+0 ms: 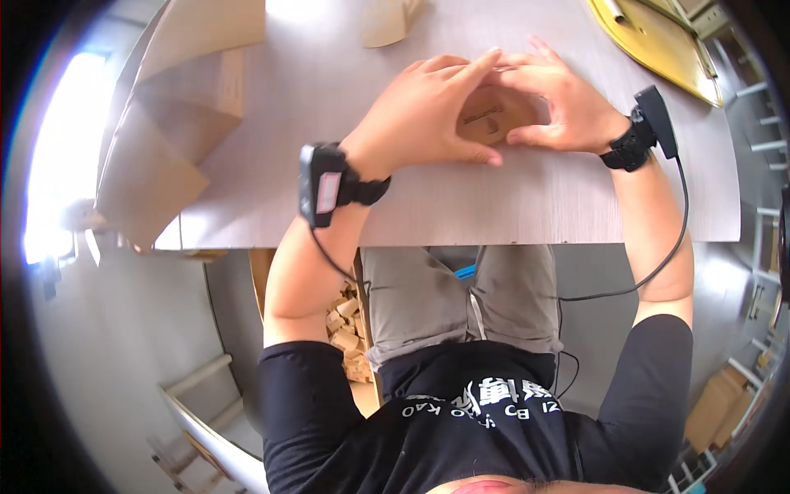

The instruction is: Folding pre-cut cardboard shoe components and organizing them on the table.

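Observation:
A small brown cardboard piece [487,123] with dark print lies between my two hands over the table. My left hand [436,111] curves round its left side, its fingers bent toward the far edge and its thumb along the near side. Round the right side closes my right hand [566,103], with the thumb at the near edge and the fingers reaching across the far side. The fingertips of both hands come close together there. My hands hide much of the piece, so its full shape cannot be made out.
A large open cardboard box [185,107] stands at the table's left. Another brown cardboard piece [385,23] lies at the far edge. A yellow board or seat [658,49] sits far right. Below the table, a carton holds several small cardboard pieces [347,325]. Cables hang from both wristbands.

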A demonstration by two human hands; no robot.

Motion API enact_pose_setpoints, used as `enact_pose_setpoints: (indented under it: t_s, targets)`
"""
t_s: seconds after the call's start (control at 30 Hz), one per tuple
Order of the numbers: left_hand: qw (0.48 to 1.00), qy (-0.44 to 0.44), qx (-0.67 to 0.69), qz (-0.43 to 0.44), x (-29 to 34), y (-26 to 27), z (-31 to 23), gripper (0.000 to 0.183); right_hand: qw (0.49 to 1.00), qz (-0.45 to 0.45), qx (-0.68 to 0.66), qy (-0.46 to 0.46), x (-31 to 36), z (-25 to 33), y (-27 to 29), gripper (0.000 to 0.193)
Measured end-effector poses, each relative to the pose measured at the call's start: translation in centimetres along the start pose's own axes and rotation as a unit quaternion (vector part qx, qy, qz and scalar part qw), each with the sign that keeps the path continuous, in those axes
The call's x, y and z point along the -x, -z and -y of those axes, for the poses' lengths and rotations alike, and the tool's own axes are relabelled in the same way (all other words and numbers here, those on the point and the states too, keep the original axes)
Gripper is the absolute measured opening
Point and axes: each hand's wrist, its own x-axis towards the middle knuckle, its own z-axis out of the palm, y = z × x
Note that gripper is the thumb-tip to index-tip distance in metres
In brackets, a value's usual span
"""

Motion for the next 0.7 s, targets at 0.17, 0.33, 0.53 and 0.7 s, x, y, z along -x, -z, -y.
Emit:
enact_pose_setpoints:
  t_s: [0.17, 0.33, 0.53, 0.7]
  targets:
    - [1.0, -0.011, -0.013, 0.008, 0.0, 0.2, 0.4, 0.096, 0.999, -0.016, 0.037, -0.005, 0.4, -0.7, 0.3, 0.066]
    - [0.996, 0.058, 0.043, 0.057, 0.2, 1.2, 0.0, 0.08, 0.999, -0.014, 0.038, -0.019, 0.3, -0.7, 0.5, 0.067]
    - [0.991, 0.063, 0.121, 0.006, 0.4, 1.1, -0.1, 0.075, 0.992, -0.116, -0.045, -0.023, 0.2, -1.2, 1.4, 0.075]
    - [0.987, 0.042, 0.154, -0.005, 0.7, 0.9, 0.6, 0.075, 0.984, -0.166, -0.057, 0.04, -0.1, -1.6, 1.2, 0.074]
